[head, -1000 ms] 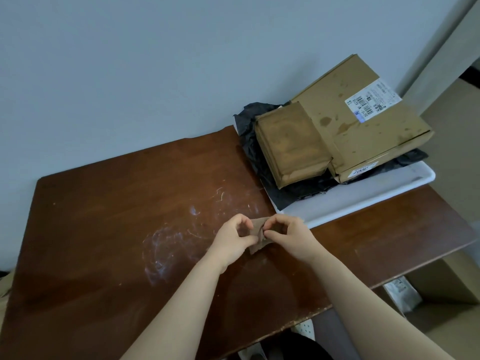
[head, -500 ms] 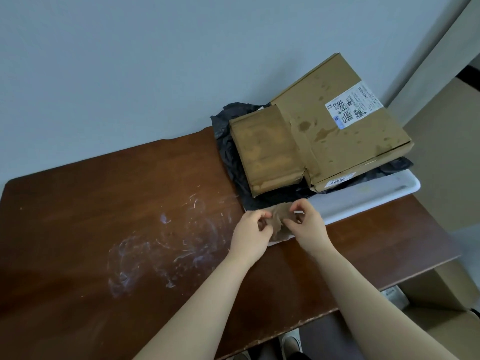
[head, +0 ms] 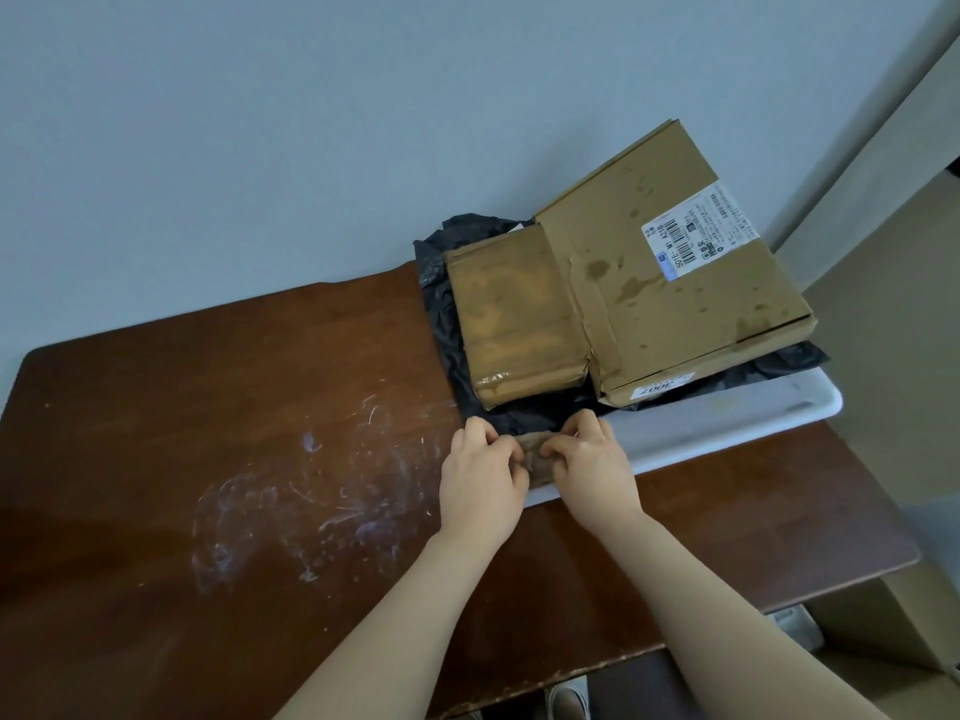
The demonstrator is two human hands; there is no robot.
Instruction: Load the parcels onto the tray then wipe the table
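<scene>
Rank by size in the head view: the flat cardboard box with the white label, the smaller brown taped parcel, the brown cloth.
1. flat cardboard box with the white label
2. smaller brown taped parcel
3. brown cloth, partly hidden by left hand and right hand; clearly smallest

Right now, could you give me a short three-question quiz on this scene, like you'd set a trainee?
1. True or false: the left hand and the right hand both pinch the cloth.
2. Where do the big box and the small box lie? A: on the floor. B: on the black bag on the tray. C: in the middle of the table.
3. Fill in: the white smears lie to the ___ of the hands.

Key: 1 true; 2 B; 3 left.
</scene>
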